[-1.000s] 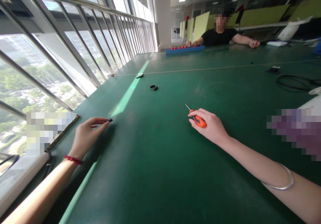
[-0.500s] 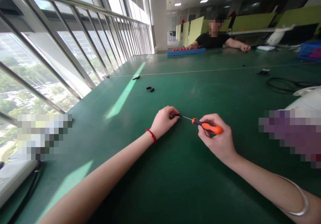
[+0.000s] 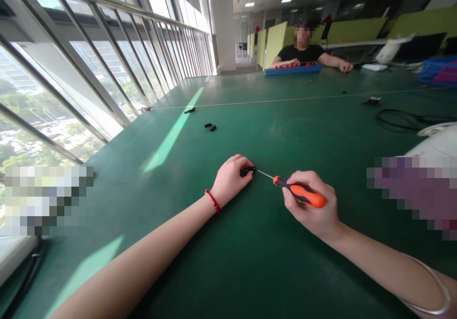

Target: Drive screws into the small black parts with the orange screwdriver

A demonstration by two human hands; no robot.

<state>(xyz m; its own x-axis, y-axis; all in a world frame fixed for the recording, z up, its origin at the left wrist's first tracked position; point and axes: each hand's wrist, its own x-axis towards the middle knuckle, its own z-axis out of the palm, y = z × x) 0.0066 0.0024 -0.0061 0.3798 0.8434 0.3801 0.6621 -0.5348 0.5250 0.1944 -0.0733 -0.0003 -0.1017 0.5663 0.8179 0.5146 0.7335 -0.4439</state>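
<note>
Between the thumb and fingers of my left hand (image 3: pixel 233 180) is a small black part (image 3: pixel 247 171), pinched close to the green tabletop. Its exact kind is too small to make out, and my fingers cover some of it. My right hand (image 3: pixel 316 207) grips a screwdriver (image 3: pixel 306 194) with an orange and black handle. The thin metal shaft points left, and its tip meets the right end of the black part. A red cord bracelet (image 3: pixel 213 201) circles my left wrist.
Small black pieces (image 3: pixel 210 127) lie farther back on the green table (image 3: pixel 285 133), with another black piece (image 3: pixel 190 110) beyond. A black cable (image 3: pixel 403 119) lies at right. Across the table a person (image 3: pixel 302 52) sits behind a blue tray (image 3: pixel 293 71). A metal railing (image 3: pixel 117 16) runs along the left.
My right hand and the screwdriver handle have dropped slightly, so the shaft slopes more steeply. The blue tray across the table has shifted right. My left hand still pinches the black part.
</note>
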